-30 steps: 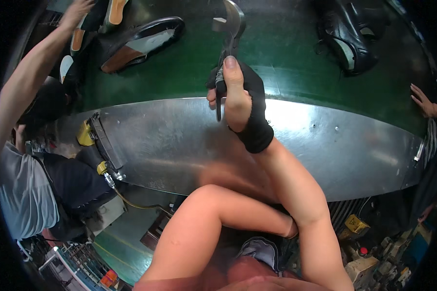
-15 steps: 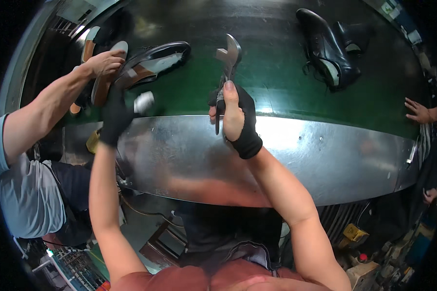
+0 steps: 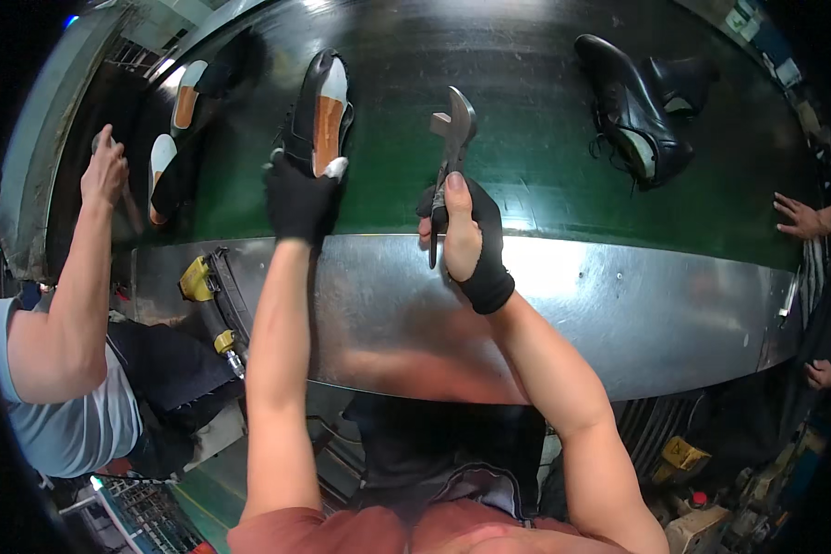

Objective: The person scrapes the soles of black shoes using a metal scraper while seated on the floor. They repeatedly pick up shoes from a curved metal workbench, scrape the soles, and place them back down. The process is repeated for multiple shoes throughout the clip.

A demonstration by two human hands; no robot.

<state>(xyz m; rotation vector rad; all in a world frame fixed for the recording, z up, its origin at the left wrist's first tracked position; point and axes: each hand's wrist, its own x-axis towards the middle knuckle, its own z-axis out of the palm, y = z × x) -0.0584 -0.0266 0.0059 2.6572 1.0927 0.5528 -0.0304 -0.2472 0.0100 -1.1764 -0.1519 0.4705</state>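
Note:
My left hand [image 3: 300, 201], in a black glove with a white-covered thumb tip, grips the heel end of a black shoe [image 3: 329, 120]. The shoe's underside faces up, white at the front and brown behind, with its toe pointing away from me. In my right hand [image 3: 471, 231], partly gloved in black, lasting pincers [image 3: 459, 125] stand with their curved metal jaws upward. My thumb presses along their handle, and they touch no shoe.
Shoe bottoms [image 3: 186, 97] lie at the left, near a co-worker's hand [image 3: 106, 171]. Black lace-up shoes [image 3: 632, 120] rest at the right on the green belt [image 3: 545, 175]. A metal ledge [image 3: 619, 314] runs along the front. Another person's hand [image 3: 797, 217] is at far right.
My left hand has moved right with the shoe, which now points away from me. The co-worker's hand has drawn back left from the shoes. My right hand holds the pincers slightly lower and farther right.

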